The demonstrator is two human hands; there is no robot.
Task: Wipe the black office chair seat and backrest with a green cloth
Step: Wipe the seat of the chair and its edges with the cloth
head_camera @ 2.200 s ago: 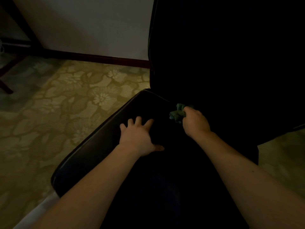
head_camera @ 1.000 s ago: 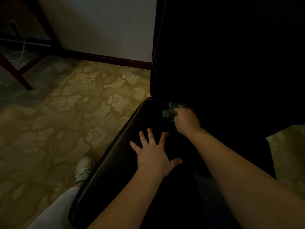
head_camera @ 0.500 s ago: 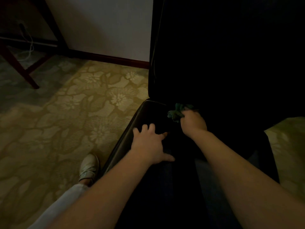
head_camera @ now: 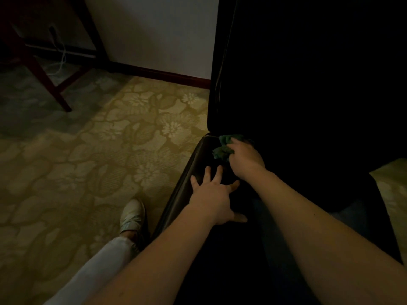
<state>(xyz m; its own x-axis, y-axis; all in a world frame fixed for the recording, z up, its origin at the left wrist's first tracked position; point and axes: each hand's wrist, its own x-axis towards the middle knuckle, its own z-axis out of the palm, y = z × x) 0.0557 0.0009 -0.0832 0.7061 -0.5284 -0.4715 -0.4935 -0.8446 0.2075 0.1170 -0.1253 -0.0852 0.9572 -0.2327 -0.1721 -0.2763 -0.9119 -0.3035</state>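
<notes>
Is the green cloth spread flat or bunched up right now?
Bunched up. The cloth shows as a crumpled wad sticking out of the closed right hand at the seat's back corner.

A dim carpeted room, likely a hotel room or home office: a floral patterned carpet (head_camera: pixel 114 139) fills the floor from 7 to 11 o'clock, a dark wooden baseboard (head_camera: pixel 167 74) runs below a pale wall (head_camera: pixel 154 29) at 12, wooden furniture legs (head_camera: pixel 47 81) stand at 10, and a black office chair (head_camera: pixel 308 84) rises at 1 o'clock.
</notes>
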